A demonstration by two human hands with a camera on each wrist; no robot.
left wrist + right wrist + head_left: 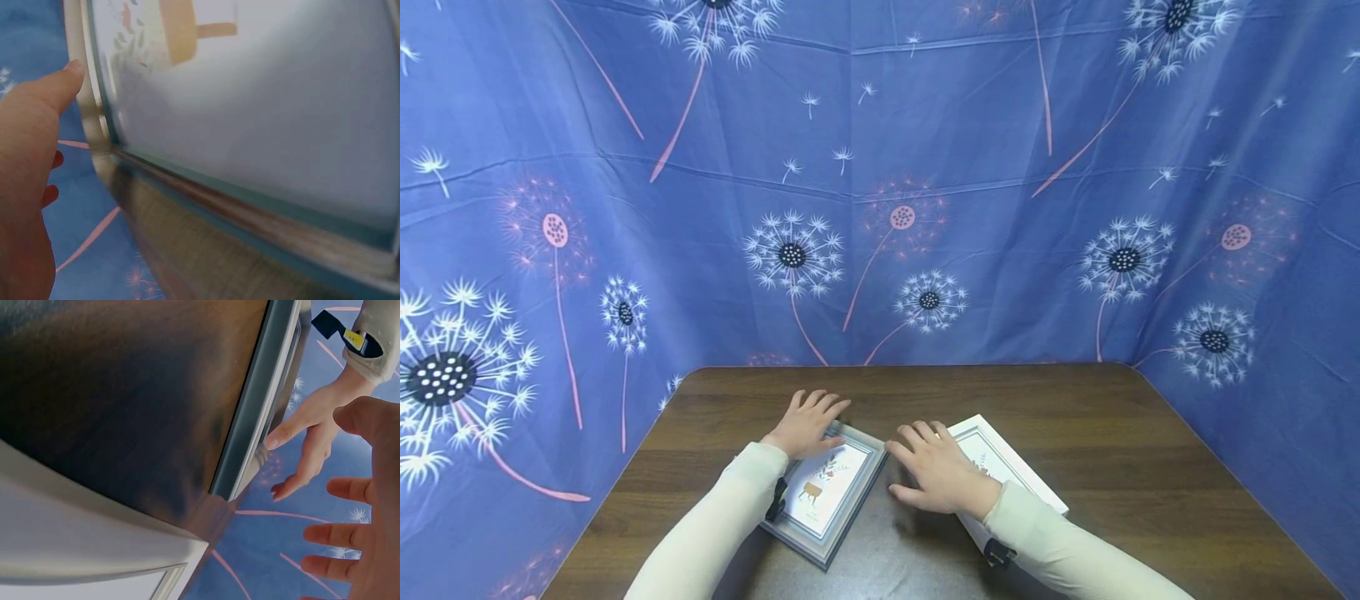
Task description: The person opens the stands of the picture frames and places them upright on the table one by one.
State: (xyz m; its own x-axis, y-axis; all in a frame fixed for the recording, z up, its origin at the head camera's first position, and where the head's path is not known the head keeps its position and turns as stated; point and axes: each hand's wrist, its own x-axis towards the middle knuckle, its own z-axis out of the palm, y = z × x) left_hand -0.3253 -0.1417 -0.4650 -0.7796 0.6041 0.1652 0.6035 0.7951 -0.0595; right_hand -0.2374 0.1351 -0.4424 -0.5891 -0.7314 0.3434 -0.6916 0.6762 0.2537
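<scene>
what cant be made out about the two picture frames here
Head: part of the white frame, behind the right hand and sleeve.
Head: part of the grey frame, behind the left hand; print lettering, too small.
Left wrist: grey frame, cut off by the edges.

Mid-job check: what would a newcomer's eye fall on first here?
Probably the blue dandelion-print cloth, hanging behind the brown table. Next, a gray picture frame toward the table's left and a white picture frame to its right, both partly covered by an arm. Then the left hand at the gray frame's far end and the right hand beside the white one.
</scene>
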